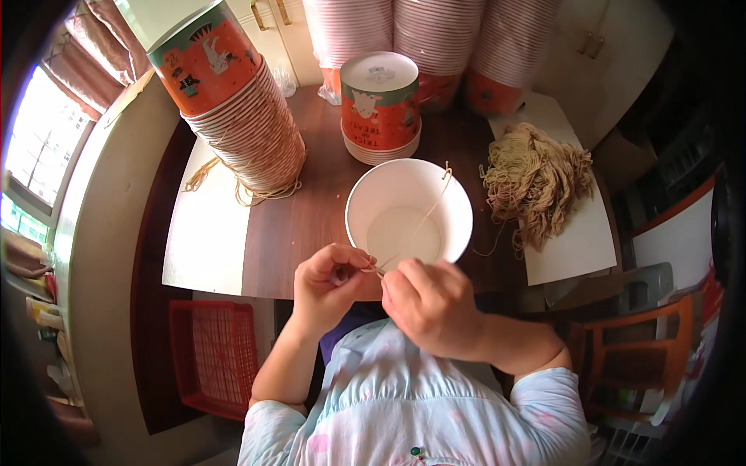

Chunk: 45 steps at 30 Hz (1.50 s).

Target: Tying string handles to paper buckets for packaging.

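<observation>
A white-lined paper bucket (369,202) stands open-side up at the table's near edge, in front of me. Beige cord (425,221) is tied at the far right of its rim and runs across the opening to my hands. Over the near rim, my left hand (328,286) pinches the cord's end between thumb and forefinger. My right hand (435,304) is closed right beside it, gripping the cord close to the same spot. The fingertips nearly meet, and the exact loop or knot between them is too small to make out.
A tall stack of orange buckets (252,116) with cords stands at the left. Behind the bucket is a short upturned stack (381,105), with wrapped stacks (435,39) farther back. Tangled cord (536,179) lies right. A red crate (214,353) sits below left, a wooden chair (637,349) at right.
</observation>
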Available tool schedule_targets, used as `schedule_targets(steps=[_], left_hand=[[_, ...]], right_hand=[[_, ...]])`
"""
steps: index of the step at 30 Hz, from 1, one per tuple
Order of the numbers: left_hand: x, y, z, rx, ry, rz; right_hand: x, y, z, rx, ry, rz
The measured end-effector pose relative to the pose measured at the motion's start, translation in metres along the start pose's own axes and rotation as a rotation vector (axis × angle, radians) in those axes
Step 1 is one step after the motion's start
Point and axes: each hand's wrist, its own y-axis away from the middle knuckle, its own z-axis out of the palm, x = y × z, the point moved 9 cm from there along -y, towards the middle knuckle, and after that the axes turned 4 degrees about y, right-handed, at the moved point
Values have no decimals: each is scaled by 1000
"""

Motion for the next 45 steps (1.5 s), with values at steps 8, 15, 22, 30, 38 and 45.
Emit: schedule_targets(steps=[8, 15, 22, 30, 38, 45], left_hand=[[25, 33, 6, 259, -462, 397], [-42, 30, -10, 345, 447, -138], [-50, 30, -11, 358, 548, -216], [-49, 29, -25, 365, 429, -188], [-33, 33, -26, 341, 250, -88], [-25, 38, -24, 348, 17, -30]], right_hand=[[0, 15, 20, -64, -63, 227], [7, 21, 32, 33, -16, 228], [21, 21, 54, 54, -236, 334], [36, 27, 86, 35, -933, 665], [33, 47, 132, 61, -1674, 1102], [30, 54, 135, 71, -1710, 1188]])
